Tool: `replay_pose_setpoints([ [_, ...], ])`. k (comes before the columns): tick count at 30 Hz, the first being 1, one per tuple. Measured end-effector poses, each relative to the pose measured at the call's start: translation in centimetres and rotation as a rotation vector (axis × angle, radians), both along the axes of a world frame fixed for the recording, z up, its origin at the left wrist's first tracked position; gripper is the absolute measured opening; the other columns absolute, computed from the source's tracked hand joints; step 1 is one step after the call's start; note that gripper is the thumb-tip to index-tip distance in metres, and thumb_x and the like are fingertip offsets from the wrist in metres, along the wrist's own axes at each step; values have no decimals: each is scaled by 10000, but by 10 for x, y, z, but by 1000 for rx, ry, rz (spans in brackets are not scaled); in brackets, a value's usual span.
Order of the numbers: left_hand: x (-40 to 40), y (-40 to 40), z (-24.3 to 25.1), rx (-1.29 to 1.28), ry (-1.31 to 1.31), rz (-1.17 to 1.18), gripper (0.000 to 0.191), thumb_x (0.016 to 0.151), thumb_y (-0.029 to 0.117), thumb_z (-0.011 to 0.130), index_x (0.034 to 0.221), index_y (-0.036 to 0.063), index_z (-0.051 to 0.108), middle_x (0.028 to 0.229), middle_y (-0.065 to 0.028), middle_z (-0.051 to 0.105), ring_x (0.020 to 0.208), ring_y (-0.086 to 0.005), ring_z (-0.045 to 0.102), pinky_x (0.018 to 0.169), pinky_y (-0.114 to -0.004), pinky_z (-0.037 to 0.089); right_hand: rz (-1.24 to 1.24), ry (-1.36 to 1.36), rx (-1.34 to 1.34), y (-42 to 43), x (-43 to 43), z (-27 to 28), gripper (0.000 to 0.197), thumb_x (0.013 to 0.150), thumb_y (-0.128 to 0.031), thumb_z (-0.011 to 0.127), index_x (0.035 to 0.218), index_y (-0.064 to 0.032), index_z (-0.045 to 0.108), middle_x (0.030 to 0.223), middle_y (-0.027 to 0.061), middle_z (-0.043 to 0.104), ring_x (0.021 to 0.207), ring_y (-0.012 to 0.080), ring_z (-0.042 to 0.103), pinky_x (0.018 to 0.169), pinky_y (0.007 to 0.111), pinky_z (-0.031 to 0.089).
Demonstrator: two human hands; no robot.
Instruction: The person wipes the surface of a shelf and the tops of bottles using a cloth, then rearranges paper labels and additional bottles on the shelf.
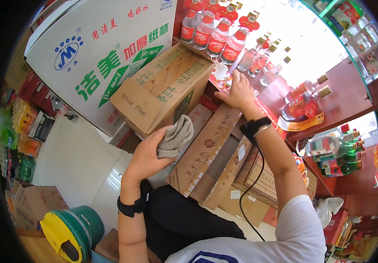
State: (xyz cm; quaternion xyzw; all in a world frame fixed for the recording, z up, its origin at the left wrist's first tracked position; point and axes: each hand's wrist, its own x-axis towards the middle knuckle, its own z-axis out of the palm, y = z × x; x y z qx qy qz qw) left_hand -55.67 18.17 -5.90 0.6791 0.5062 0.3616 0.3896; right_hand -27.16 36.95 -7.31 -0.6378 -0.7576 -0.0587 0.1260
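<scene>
My left hand [147, 153] holds a folded grey-beige cloth [175, 136], in front of a closed cardboard carton [162, 88]. My right hand [238, 90] reaches out over the front edge of a reddish wooden shelf [336, 85], fingers extended and somewhat spread. It is beside a small white and red item [221, 70] lying at the edge; whether it touches it cannot be told. Just past the fingers stand clear glass bottles with red labels [235, 46] and smaller clear bottles [271, 75]. Two more red-labelled bottles [297, 107] appear to the right.
A big white printed carton [100, 52] stands at the left. Below the shelf lie an open long cardboard box [205, 154] and a wooden-looking case [261, 174]. A green bucket with a yellow lid [87, 227] is at the lower left. Green bottles [340, 167] occupy a lower shelf. A black cable [253, 187] hangs from my right wrist.
</scene>
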Motion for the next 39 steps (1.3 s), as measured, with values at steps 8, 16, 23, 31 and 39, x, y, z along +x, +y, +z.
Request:
replay_pose_setpoints([
  [8,2,2,0,9,53,-33,677,659,114,748,1286,85,494,1179,-143,585,1090,-316,560,922,-350,449,12,-112,-86,22,16,-26,514,877,-407,522,1350,-242,403,1165,194,542,1131,360,517,834,561,454],
  [16,2,3,-3,27,25,-23,691,644,90,752,1285,82,493,1165,-151,590,1080,-312,572,919,-347,450,81,-74,21,16,48,2,507,843,-100,492,1316,-279,453,1105,74,613,961,294,621,760,435,517],
  [23,2,3,-4,24,19,-27,683,651,97,757,1281,72,494,1160,-149,593,1089,-305,569,931,-352,440,67,-191,120,0,61,-2,565,843,-49,469,1338,-320,447,1060,34,647,835,274,654,642,395,522],
  [31,1,-2,-6,23,9,-11,674,665,106,755,1282,50,490,1177,-145,592,1091,-274,572,936,-345,438,-27,-53,407,-28,61,49,520,852,-55,468,1310,-302,481,973,42,647,785,266,652,620,382,520],
  [39,-1,-7,-12,40,77,46,692,657,128,760,1278,2,482,1186,-171,596,1100,-261,579,939,-332,436,186,7,553,-143,55,83,653,739,37,543,1308,-282,517,1183,114,611,979,277,640,747,353,537],
])
